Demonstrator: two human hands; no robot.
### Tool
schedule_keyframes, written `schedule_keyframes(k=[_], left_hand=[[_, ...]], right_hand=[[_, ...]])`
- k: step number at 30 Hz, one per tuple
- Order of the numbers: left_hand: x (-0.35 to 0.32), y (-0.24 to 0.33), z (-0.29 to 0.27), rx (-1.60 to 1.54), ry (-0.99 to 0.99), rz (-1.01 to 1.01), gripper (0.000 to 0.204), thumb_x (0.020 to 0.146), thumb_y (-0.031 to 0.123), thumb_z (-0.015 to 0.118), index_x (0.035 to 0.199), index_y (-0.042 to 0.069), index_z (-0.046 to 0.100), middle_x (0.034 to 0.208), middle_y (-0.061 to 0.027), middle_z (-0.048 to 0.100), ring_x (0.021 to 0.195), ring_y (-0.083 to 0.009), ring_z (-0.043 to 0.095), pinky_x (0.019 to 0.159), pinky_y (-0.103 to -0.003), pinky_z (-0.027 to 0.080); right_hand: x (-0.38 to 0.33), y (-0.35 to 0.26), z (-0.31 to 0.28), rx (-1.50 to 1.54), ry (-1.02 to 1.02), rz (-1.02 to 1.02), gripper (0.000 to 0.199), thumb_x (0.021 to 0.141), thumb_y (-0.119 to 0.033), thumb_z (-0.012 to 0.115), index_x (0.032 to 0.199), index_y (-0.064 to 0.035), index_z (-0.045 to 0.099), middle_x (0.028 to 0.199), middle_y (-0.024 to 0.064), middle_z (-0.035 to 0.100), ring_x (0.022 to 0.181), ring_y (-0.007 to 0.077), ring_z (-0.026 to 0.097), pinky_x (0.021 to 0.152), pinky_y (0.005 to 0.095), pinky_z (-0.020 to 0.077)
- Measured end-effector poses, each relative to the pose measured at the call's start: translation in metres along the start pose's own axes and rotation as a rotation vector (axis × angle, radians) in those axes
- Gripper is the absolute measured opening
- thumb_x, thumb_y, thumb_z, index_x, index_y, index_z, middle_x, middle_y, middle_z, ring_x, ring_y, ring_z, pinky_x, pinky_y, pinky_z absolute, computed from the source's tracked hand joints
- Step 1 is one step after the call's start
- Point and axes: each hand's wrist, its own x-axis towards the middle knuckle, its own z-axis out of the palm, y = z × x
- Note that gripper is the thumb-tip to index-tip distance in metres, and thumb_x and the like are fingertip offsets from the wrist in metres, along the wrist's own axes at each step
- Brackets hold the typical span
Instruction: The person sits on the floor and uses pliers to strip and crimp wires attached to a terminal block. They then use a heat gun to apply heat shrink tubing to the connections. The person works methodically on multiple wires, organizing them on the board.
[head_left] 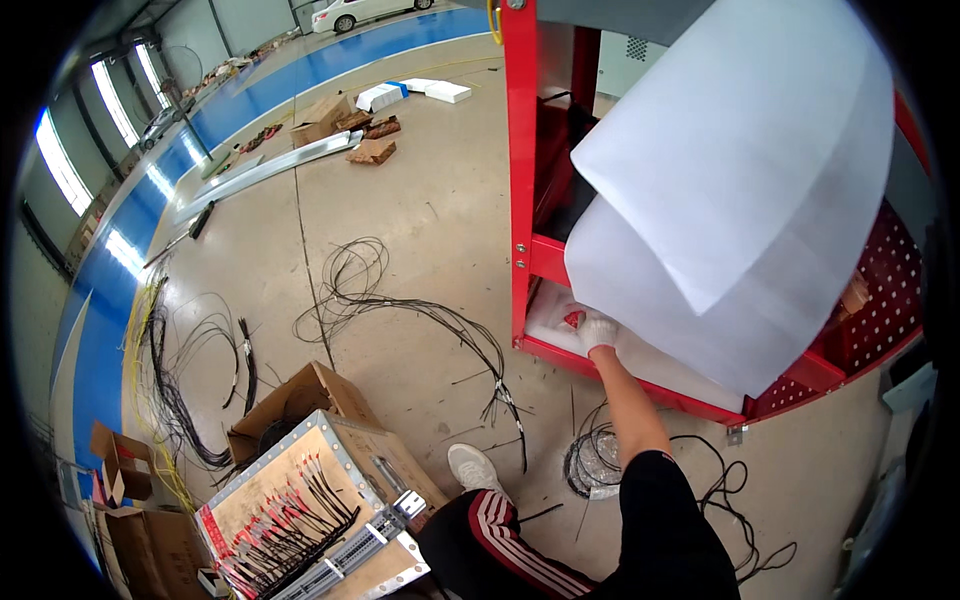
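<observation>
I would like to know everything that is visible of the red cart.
The red cart stands upright on the floor, at the picture's right. It looks like painted metal: a bolted post, a lower shelf with a pale surface, a perforated panel and a small metal fitting underneath. A large white sheet hides much of it. The gloved right hand reaches into the shelf; whether it touches the surface is unclear.

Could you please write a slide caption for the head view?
A gloved right hand at the low shelf of a red rack, beside a large white sheet.
</observation>
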Motion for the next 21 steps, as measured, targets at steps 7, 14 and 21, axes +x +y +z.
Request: schedule_keyframes(k=[7, 14, 21], left_hand=[[-0.061, 0.063, -0.078, -0.144, 0.169, 0.387, 0.051, 0.100, 0.017, 0.044, 0.147, -0.004, 0.039, 0.147, -0.0234, 0.048, 0.139, -0.0371, 0.042, 0.118, -0.037, 0.029], [-0.040, 0.063, -0.078, 0.003, 0.006, 0.423, 0.078, 0.078, 0.026, 0.069, 0.146, 0.003, 0.039, 0.141, -0.0233, 0.051, 0.126, -0.0390, 0.053, 0.105, -0.045, 0.045], [-0.076, 0.053, -0.102, 0.073, -0.071, 0.665, 0.067, 0.086, 0.034, 0.063, 0.146, 0.012, 0.044, 0.135, -0.0198, 0.059, 0.118, -0.0383, 0.059, 0.099, -0.045, 0.049]], right_hand=[[-0.217, -0.105, -0.254, 0.834, -0.173, -0.682, 0.021, 0.089, -0.016, 0.065, 0.108, -0.0080, 0.069, 0.103, 0.0155, 0.068, 0.096, 0.0352, 0.065, 0.087, 0.0443, 0.0515], [-0.482, -0.251, -0.461, 1.193, -1.491, -1.645, 0.067, 0.086, -0.038, 0.074, 0.139, -0.0034, 0.052, 0.118, 0.0258, 0.065, 0.110, 0.0313, 0.066, 0.095, 0.0433, 0.0508], [-0.572, -0.293, -0.521, 1.014, -1.749, -2.056, 0.023, 0.088, -0.022, 0.066, 0.105, -0.0063, 0.071, 0.084, 0.0120, 0.072, 0.075, 0.0284, 0.069, 0.068, 0.0387, 0.0541]])
